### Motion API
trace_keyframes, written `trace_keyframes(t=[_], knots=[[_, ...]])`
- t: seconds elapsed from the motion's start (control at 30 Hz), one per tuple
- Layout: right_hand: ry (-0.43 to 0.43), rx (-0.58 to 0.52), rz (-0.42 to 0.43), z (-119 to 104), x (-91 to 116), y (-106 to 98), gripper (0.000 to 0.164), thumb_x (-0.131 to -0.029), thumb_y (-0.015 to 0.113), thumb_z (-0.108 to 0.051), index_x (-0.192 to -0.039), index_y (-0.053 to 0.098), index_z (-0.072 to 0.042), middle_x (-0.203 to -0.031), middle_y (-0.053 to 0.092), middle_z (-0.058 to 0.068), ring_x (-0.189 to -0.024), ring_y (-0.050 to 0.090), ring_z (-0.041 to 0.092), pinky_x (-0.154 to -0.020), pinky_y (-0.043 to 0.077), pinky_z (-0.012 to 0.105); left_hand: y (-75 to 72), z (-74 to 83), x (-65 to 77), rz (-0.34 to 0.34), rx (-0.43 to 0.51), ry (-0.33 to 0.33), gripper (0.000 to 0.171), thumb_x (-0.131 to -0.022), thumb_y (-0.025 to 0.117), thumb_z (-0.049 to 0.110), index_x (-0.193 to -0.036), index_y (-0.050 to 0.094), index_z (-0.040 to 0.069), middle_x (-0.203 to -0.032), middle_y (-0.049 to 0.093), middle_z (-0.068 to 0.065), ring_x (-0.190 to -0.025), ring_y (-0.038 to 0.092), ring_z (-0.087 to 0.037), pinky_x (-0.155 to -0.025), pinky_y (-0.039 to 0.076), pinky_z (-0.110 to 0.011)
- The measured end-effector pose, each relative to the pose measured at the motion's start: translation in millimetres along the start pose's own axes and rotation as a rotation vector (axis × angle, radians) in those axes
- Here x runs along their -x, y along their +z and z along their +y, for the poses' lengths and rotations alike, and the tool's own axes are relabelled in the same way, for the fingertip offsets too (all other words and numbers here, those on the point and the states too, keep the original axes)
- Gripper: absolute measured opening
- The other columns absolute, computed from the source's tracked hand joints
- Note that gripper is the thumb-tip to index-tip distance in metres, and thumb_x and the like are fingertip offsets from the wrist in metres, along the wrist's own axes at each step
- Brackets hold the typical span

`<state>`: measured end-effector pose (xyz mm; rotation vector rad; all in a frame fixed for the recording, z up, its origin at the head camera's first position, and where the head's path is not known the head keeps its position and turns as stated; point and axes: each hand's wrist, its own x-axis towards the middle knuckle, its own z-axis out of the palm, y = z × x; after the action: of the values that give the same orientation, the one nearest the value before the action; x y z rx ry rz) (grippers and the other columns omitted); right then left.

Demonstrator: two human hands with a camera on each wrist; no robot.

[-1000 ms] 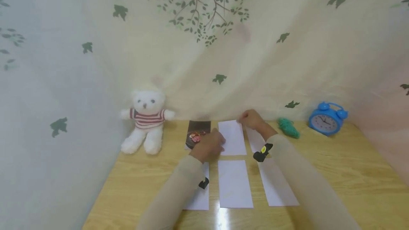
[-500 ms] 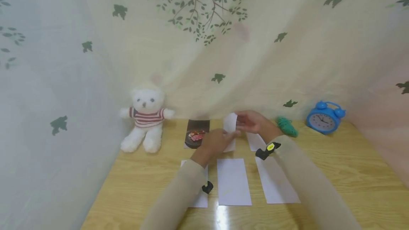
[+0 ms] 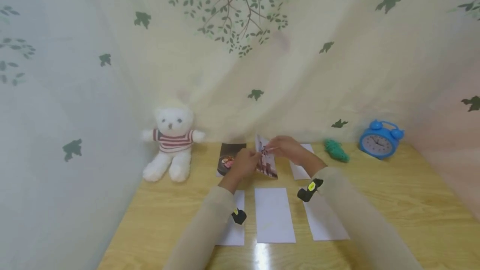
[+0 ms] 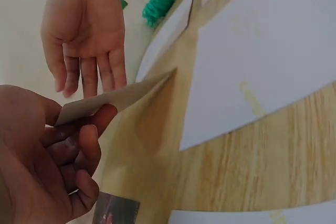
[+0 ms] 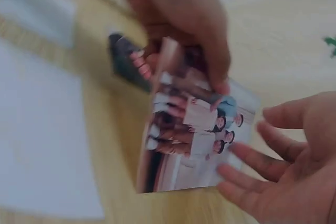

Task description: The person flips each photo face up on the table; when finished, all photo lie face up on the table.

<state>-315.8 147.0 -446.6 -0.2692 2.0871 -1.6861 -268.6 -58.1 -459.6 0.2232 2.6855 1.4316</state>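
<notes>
My left hand (image 3: pixel 243 163) pinches a photo card (image 3: pixel 267 165) between thumb and fingers, at the middle of the back row. The card is tilted up off the table, its printed side, a group of people, turned towards my right hand (image 3: pixel 288 148). That hand has its fingers stretched out at the card's other side; in the right wrist view (image 5: pixel 189 129) its fingertips lie at the card's edge. Left of it lies a face-up card with food on a dark ground (image 3: pixel 226 162), partly hidden by my left hand. A white blank-side-up card (image 3: pixel 300 170) lies at the back right.
Three white cards lie in the front row: left (image 3: pixel 236 236), middle (image 3: pixel 275 216) and right (image 3: pixel 324 222), the outer ones partly under my sleeves. A white teddy bear (image 3: pixel 172 145) sits back left. A green yarn bundle (image 3: pixel 336 150) and blue alarm clock (image 3: pixel 380 140) stand back right.
The middle back card lay flat with its white side up. My right hand lifted its edge, and it has turned over into my left hand's pinch, showing its picture. My right fingers have let go.
</notes>
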Motion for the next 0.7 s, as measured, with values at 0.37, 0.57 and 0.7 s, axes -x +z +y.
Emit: trace_keyframes(t=[0.37, 0.57, 0.7], knots=[[-0.036, 1.023, 0.000, 3, 13, 36, 0.047, -0.088, 0.085, -0.024, -0.131, 0.072, -0.012, -0.138, 0.066, 0.013, -0.133, 0.059, 0.037, -0.111, 0.034, 0.075, 3.6, -15.4, -0.1, -0.006, -0.372, -0.078, 0.047, -0.102, 0.064, 0.036, -0.061, 0.052, 0.016, -0.066, 0.059, -0.001, -0.062, 0.054, -0.019, -0.056, 0.041, -0.033], [-0.014, 1.041, 0.031, 6, 14, 35, 0.048, -0.087, 0.084, -0.028, -0.132, 0.073, -0.017, -0.142, 0.064, 0.012, -0.135, 0.057, 0.037, -0.111, 0.036, 0.072, 4.5, -9.6, 1.2, 0.031, -0.518, -0.087, 0.038, -0.098, 0.072, 0.040, -0.074, 0.060, 0.012, -0.077, 0.070, -0.006, -0.069, 0.065, -0.023, -0.059, 0.053, -0.041], [-0.026, 1.038, 0.044, 7, 14, 34, 0.048, -0.088, 0.081, -0.029, -0.133, 0.072, -0.017, -0.144, 0.061, 0.013, -0.136, 0.056, 0.039, -0.110, 0.036, 0.072, 4.8, -8.3, 0.0, 0.061, -0.550, -0.050, 0.025, -0.096, 0.076, 0.033, -0.096, 0.070, 0.008, -0.095, 0.076, -0.011, -0.083, 0.072, -0.028, -0.068, 0.058, -0.046]])
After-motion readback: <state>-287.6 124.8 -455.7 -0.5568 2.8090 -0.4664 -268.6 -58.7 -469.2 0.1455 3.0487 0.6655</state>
